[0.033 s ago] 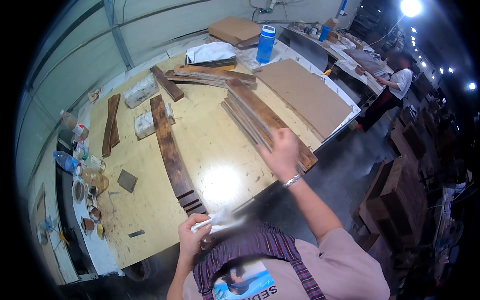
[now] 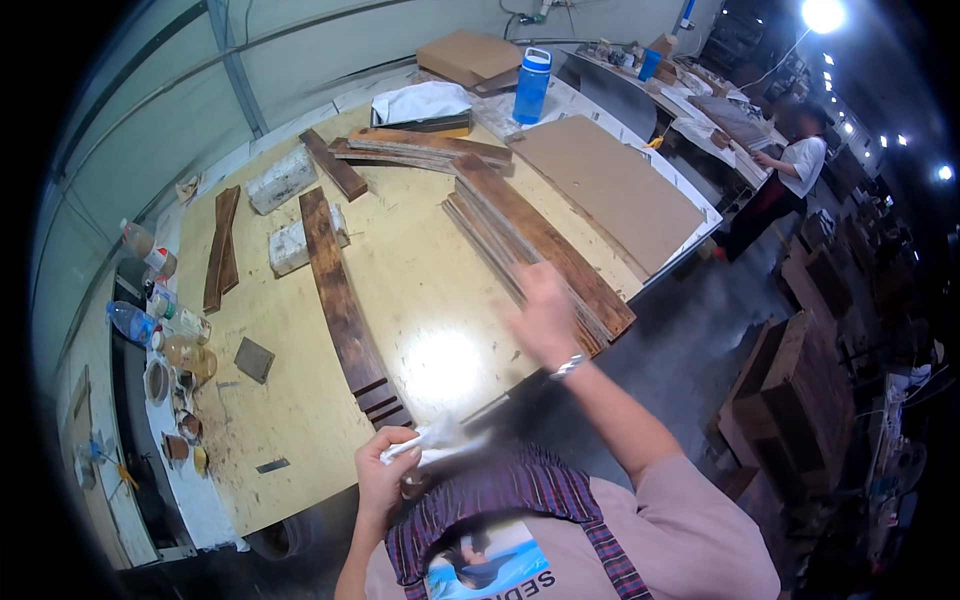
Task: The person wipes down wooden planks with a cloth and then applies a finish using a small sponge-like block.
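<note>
A crumpled white cloth (image 2: 438, 440) is pinched in my left hand (image 2: 384, 468), close to my body at the table's near edge. Just beyond it lies a long brown-stained board (image 2: 340, 285) with dark slots across its near end. Its far part passes beside a whitish block (image 2: 290, 250). My right hand (image 2: 545, 318) is over the near left side of a stack of brown boards (image 2: 545, 235). Motion smears its fingers, so I cannot tell whether they touch the wood.
More brown boards (image 2: 430, 148) lie at the back, and two crossed ones (image 2: 222, 250) at the left. Bottles (image 2: 188, 355) and small pots line the left edge. A blue bottle (image 2: 532, 88) stands behind a flat brown sheet (image 2: 610, 190). A person (image 2: 800, 165) works at another table, far right.
My right hand has shifted a little left and nearer to me, away from the top of the board stack. My left hand and the cloth stay almost where they were.
</note>
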Demonstrator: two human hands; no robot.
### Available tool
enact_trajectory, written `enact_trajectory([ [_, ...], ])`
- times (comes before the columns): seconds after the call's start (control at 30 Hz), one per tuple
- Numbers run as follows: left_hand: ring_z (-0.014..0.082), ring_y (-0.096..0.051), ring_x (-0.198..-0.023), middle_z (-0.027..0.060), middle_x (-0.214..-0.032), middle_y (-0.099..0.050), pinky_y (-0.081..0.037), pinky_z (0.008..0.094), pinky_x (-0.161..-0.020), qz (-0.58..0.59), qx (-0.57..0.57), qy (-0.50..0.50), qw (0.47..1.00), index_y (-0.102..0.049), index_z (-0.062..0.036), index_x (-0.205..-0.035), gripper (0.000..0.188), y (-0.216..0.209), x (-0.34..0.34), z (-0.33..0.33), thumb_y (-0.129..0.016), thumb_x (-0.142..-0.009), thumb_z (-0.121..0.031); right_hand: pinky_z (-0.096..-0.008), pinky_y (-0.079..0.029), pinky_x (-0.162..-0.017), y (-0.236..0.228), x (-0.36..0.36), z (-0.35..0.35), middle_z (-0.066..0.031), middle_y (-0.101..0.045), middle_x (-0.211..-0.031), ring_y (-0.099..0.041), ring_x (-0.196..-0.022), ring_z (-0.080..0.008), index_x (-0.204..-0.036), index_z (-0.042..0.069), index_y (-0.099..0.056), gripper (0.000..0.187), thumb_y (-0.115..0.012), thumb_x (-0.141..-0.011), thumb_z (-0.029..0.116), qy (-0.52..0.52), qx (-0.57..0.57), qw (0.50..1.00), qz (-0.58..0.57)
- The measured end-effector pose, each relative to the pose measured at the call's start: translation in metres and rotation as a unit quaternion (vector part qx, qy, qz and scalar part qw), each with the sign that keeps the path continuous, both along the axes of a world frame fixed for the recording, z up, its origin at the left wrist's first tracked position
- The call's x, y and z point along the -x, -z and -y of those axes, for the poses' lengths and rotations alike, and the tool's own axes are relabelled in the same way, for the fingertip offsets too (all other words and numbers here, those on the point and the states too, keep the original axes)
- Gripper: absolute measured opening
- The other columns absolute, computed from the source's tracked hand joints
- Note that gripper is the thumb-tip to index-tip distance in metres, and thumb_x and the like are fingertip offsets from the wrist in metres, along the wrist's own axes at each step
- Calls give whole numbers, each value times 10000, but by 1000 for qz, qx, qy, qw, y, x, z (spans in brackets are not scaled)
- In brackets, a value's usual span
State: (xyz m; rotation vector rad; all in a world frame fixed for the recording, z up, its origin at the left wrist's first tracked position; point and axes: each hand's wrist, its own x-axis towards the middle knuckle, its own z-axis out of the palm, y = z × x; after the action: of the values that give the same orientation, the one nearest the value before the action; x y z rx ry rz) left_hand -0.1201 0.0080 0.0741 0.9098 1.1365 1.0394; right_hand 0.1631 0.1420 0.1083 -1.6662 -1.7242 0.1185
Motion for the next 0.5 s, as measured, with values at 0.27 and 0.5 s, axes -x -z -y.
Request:
enact_trajectory([
  [0.27,103,-586,-845,42,-965,-643,-471,237,-751,-24,-57,1,998,-681,29,-927,156,-15,5,8,-681,-772,43,-454,-491,-945,27,179,-28,-251,-539,-1240,-569,-1151,-359,-1381,-72,-389,988,-787,-715,539,-147,218,965,-16],
  [0.5,112,-597,-875,52,-956,-658,-467,248,-807,-10,-37,-106,994,-682,35,-933,162,-12,36,34,-673,-772,55,-417,-532,-872,53,182,-47,-245,-646,-1063,-668,-987,-355,-1240,-70,-453,805,-803,-641,339,-113,296,946,-68],
])
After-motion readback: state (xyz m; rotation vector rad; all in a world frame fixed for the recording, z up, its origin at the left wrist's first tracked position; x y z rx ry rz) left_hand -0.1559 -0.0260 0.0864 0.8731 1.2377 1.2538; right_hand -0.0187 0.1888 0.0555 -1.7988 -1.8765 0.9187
